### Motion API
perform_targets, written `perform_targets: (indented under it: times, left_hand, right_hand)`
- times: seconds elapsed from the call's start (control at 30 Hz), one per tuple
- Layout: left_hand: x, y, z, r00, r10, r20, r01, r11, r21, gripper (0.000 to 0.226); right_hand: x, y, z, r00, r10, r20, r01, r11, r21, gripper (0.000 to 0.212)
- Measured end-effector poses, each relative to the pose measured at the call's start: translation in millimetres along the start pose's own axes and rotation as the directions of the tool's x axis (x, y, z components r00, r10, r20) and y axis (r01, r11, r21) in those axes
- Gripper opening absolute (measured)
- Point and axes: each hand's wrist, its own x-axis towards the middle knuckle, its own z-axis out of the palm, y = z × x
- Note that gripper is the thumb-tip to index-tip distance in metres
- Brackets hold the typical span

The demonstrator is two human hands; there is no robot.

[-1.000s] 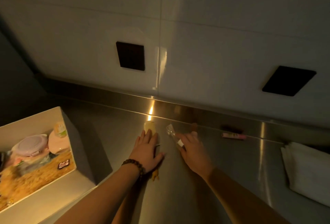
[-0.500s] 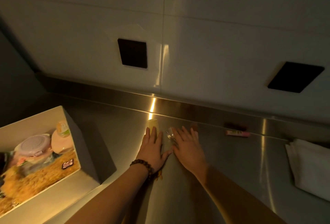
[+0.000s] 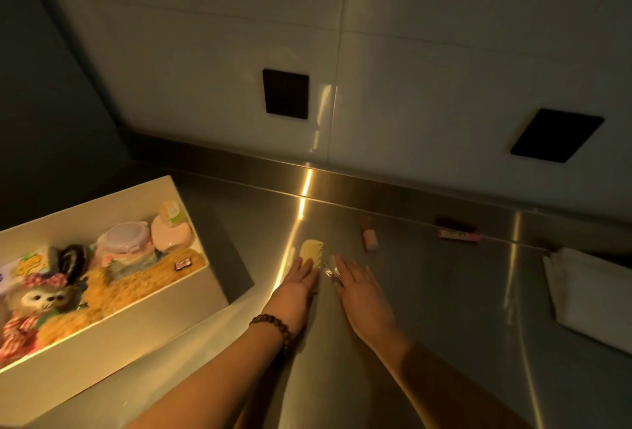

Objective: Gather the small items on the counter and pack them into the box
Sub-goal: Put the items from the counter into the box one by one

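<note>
Counts, steel worktop:
- 1 pale yellow plastic comb, centre.
- 1 small clear glass bottle, at 3 o'clock of the comb.
- 1 short pink cylindrical tube, at 2 o'clock of the comb.
- 1 slim pink stick, at 3 o'clock of the tube.
- 1 folded white cloth, far 3 o'clock.
- 1 open white cardboard box, at 9 o'clock.
- 2 black square wall plates, 12 o'clock.
- 2 hands: left hand, right hand.

Steel counter, open box, yellow comb, pink tube, folded cloth
</note>
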Motion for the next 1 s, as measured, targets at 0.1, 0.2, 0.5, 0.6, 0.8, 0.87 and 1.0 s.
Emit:
perform_targets:
  times: [0.1,0.2,0.5,0.6,0.8,0.87,1.0]
  left_hand:
    - [-35.4,-5.8,-0.7,0.997,0.069,-0.033,-0.067,0.995,0.068,0.050]
    - [-70.3,-9.4,-3.0,0.996,0.040,-0.084,-0.023,0.979,0.201,0.037]
    - [-106.3,-8.5,-35.8,0.973,-0.171,-0.156,0.173,0.985,0.001,0.021]
    - [-109.5,-4.1,-51.2,0.959,-0.204,-0.196,0.196,0.979,-0.060,0.016]
    - [-102.8,16.2,-117.0,0.909,-0.172,-0.380,0.127,0.982,-0.141,0.002]
    - [-98.9,18.2,-147.0,0.866,-0.171,-0.471,0.118,0.983,-0.141,0.004]
    - [-103.3,3.1,-205.5,0.754,-0.194,-0.628,0.130,0.980,-0.148,0.010]
  right_hand:
    - [-26.9,-11.2,-0.4,1.000,-0.001,-0.015,0.001,1.000,0.001,0.055]
    - [-51.9,-23.6,2.9,1.000,0.003,-0.024,-0.004,0.998,-0.068,0.061]
    - [-75.0,-70.3,-12.3,0.999,0.037,-0.036,-0.031,0.989,0.144,0.033]
    - [-73.6,-84.7,-31.9,0.997,0.064,-0.046,-0.049,0.956,0.288,0.021]
    - [-49.4,-117.9,-92.2,0.979,0.006,-0.206,0.084,0.901,0.425,0.018]
    - [-33.7,-135.8,-112.6,0.974,-0.007,-0.225,0.104,0.902,0.420,0.019]
    - [-3.9,-180.1,-141.3,0.967,-0.092,-0.238,0.200,0.853,0.483,0.017]
